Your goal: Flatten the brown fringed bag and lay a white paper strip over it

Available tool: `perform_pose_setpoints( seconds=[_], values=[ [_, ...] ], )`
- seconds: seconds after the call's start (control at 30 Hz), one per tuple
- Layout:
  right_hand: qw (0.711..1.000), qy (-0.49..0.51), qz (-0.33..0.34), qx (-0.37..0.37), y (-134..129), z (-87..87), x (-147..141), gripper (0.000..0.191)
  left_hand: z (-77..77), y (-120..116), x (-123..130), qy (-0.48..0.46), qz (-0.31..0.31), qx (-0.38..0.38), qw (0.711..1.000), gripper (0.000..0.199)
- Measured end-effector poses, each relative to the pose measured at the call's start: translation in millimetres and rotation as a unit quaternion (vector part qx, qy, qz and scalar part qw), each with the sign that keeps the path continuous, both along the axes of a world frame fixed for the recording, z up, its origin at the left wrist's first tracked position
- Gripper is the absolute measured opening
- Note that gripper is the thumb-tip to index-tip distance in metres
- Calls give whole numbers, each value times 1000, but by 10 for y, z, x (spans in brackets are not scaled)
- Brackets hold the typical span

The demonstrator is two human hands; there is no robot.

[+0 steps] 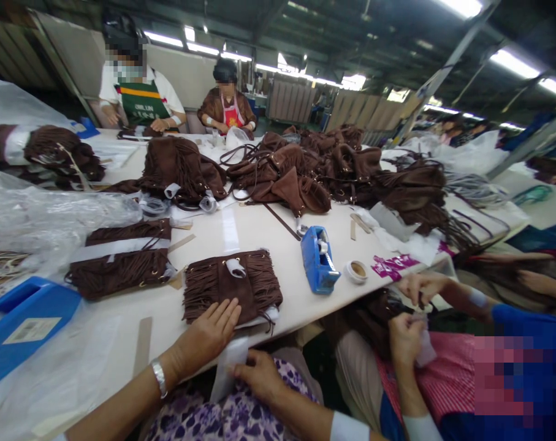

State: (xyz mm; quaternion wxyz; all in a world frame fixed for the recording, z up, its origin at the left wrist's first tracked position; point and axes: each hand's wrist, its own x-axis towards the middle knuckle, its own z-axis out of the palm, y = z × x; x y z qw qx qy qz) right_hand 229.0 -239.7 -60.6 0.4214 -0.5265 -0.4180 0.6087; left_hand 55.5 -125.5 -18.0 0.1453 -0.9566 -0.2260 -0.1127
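Two flat fringed bags (121,269) (211,282) lie up front — the heaped brown bags (282,177) behind overlap too much to count. Two nearby blue tape dispensers (315,269) (52,300), one round tub (357,272), one silver bracelet (159,377) — then two aproned co-workers (142,104) (229,115) opposite, one co-worker (447,367) at right.

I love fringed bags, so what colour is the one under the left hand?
Dark brown: the fringed bag under the left hand shows best in the head view.

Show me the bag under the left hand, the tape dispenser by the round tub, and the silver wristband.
Bag (227,285): head view, on its brown upper side.
Tape dispenser (318,267): head view, on its blue body.
Wristband (159,378): head view, on its silver outer face.
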Motion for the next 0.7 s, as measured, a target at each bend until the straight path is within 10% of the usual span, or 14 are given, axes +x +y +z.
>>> perform_pose_setpoints(
  seconds=[0.7],
  values=[
    [986, -5, 19, -164, 59, -107, 177, 59, -43, -37, -38, 38, -2, 93, 995, 51]
  ],
)
